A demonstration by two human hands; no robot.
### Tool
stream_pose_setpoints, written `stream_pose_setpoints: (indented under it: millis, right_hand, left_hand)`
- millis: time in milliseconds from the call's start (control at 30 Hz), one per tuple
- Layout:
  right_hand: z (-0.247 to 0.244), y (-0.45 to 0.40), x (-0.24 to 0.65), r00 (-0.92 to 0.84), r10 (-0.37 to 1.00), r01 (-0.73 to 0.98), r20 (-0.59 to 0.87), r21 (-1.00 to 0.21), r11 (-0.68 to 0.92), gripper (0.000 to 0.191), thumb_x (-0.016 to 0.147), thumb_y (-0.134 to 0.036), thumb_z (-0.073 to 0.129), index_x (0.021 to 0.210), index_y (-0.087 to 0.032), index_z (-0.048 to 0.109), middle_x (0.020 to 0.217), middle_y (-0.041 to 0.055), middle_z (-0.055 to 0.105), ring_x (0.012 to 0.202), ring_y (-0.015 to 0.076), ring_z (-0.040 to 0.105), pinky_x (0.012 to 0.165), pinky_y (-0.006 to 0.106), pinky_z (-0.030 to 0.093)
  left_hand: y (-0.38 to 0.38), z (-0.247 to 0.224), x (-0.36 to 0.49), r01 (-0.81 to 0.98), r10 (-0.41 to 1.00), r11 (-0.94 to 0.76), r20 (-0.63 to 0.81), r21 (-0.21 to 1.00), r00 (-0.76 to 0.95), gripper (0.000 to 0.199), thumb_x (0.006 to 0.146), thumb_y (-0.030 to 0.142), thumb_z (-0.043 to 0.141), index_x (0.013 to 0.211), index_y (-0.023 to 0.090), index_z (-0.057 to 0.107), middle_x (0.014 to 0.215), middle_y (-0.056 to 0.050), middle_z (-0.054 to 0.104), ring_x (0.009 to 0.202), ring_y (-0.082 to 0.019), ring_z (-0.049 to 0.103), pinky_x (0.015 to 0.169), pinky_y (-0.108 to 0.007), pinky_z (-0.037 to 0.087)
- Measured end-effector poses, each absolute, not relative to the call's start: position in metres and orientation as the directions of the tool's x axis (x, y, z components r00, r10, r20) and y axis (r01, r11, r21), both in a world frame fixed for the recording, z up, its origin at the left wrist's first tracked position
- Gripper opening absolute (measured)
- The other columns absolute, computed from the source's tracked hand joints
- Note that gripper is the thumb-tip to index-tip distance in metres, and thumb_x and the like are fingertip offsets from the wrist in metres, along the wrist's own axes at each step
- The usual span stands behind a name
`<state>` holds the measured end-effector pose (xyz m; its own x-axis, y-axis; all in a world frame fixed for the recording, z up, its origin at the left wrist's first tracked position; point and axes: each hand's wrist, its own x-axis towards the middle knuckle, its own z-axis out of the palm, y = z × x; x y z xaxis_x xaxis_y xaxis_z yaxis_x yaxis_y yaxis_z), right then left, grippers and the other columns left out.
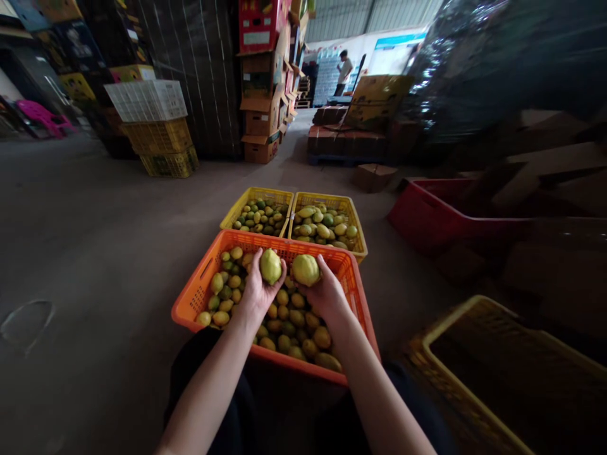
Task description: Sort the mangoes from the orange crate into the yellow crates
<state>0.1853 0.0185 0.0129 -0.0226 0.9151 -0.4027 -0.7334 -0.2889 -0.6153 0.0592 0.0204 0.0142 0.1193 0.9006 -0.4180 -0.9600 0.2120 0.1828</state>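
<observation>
My left hand (258,292) is closed around a yellow-green lemon (270,266), its fingers and thumb on either side. A second, rounder and bumpy yellow-green lemon (306,270) sits in my right hand (328,294), which grips it from the right and below. Both hands are over an orange plastic crate (194,292) in front of my knees. Inside it lie many lemons (297,317), from green to deep yellow. Behind it, two yellow crates stand side by side: the left crate (229,218) holds smaller fruit, the right crate (359,237) larger, paler fruit.
To my right are a yellow crate (455,311) and a red bin (417,218) beside cardboard. Stacked crates (161,136) and tall boxes (258,120) stand further back. A loaded pallet (351,142) is beyond the crates, and a person (344,71) stands in the distance.
</observation>
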Motion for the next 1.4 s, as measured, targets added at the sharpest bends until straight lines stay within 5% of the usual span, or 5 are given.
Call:
stream_pose_setpoints:
  millis: [367,667,933,1167,1400]
  right_hand:
    - [0.011,0.004,0.193,-0.039,0.901,-0.734,-0.432,-0.6,-0.319,0.025,0.073,-0.042,0.063,0.074,-0.018,0.056,0.054,0.0,0.063,0.052,0.0167,0.063,0.041,0.024,0.048]
    - [0.027,-0.021,0.197,0.007,0.906,-0.722,-0.423,-0.629,-0.288,0.017,0.068,-0.03,0.068,0.079,-0.022,0.058,0.059,-0.0028,0.063,0.053,0.0144,0.06,0.043,0.023,0.048]
    - [0.025,-0.026,0.22,-0.008,0.867,-0.734,-0.499,-0.586,-0.344,0.024,0.084,-0.04,0.046,0.077,-0.018,0.055,0.056,0.0045,0.063,0.047,0.0161,0.059,0.039,0.023,0.043]
    - [0.03,-0.033,0.219,-0.02,0.891,-0.706,-0.453,-0.625,-0.333,0.016,0.078,-0.035,0.06,0.081,-0.02,0.054,0.061,0.0011,0.062,0.049,0.0152,0.059,0.04,0.023,0.046]
    - [0.02,-0.026,0.221,-0.058,0.882,-0.675,-0.467,-0.633,-0.379,0.028,0.087,-0.04,0.041,0.076,-0.018,0.054,0.053,0.0031,0.059,0.041,0.0145,0.053,0.031,0.021,0.037]
  left_hand:
    - [0.011,0.015,0.063,-0.944,0.851,0.279,-0.502,0.178,0.156,0.023,0.088,0.021,0.039,0.085,0.014,0.06,0.071,-0.005,0.062,0.065,-0.015,0.062,0.05,-0.025,0.054]
    - [0.001,0.018,0.062,-0.939,0.833,0.254,-0.545,0.231,0.091,0.009,0.079,0.023,0.06,0.078,0.016,0.055,0.068,-0.001,0.059,0.058,-0.011,0.059,0.05,-0.021,0.053]
    - [-0.006,0.003,0.049,-0.951,0.867,0.244,-0.482,0.191,0.125,0.022,0.087,0.016,0.041,0.086,0.019,0.062,0.071,-0.002,0.061,0.062,-0.014,0.063,0.052,-0.026,0.054]
    - [-0.001,-0.004,0.042,-0.908,0.811,0.277,-0.583,0.315,0.046,0.017,0.079,0.03,0.061,0.074,0.015,0.054,0.065,-0.001,0.055,0.055,-0.012,0.057,0.041,-0.017,0.046]
    - [0.006,-0.025,0.027,-0.887,0.825,0.363,-0.541,0.285,0.163,0.026,0.091,0.025,0.036,0.088,0.012,0.059,0.078,-0.007,0.063,0.065,-0.015,0.063,0.051,-0.026,0.055]
